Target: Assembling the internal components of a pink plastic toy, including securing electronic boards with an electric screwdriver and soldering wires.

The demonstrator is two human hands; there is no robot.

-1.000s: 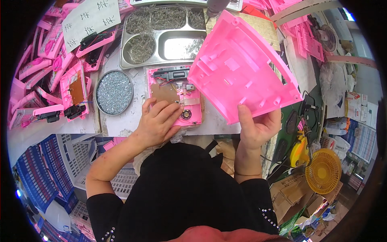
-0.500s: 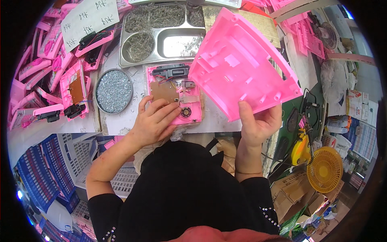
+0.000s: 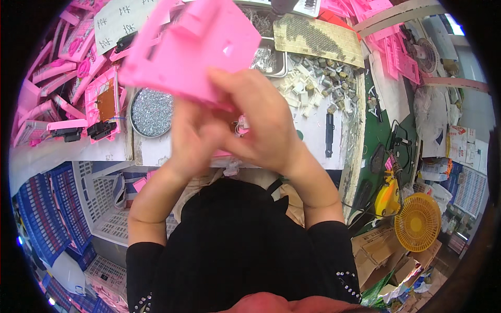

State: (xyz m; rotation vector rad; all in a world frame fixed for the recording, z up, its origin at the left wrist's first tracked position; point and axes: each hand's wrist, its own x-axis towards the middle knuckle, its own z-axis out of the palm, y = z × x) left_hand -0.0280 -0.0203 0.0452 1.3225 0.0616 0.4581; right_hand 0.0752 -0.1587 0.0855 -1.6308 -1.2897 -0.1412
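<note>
A large pink plastic shell (image 3: 209, 49) is tilted up in front of me, smeared by motion. My right hand (image 3: 261, 117) grips its lower edge, thumb on the near face. Just below the shell's lower edge is my left hand (image 3: 193, 141); its fingers are blurred and partly behind the shell, so whether it holds anything cannot be seen. Between and behind my hands lies the pink housing (image 3: 222, 153) with its electronic parts, now almost wholly hidden. A round dish of small silvery screws (image 3: 151, 112) stands to the left of my left hand.
Pink housings (image 3: 104, 99) pile up on the left. At the right lie small white parts and motors (image 3: 323, 83), a perforated plate of screws (image 3: 318, 39) and a black bar-shaped part (image 3: 329, 135). A metal tray (image 3: 281, 67) stands behind the shell. A yellow fan (image 3: 417, 221) is at far right.
The pink shell has swung from the right to the left, over the housing, carried by my right hand. My left hand has moved off the housing's parts to beneath the shell.
</note>
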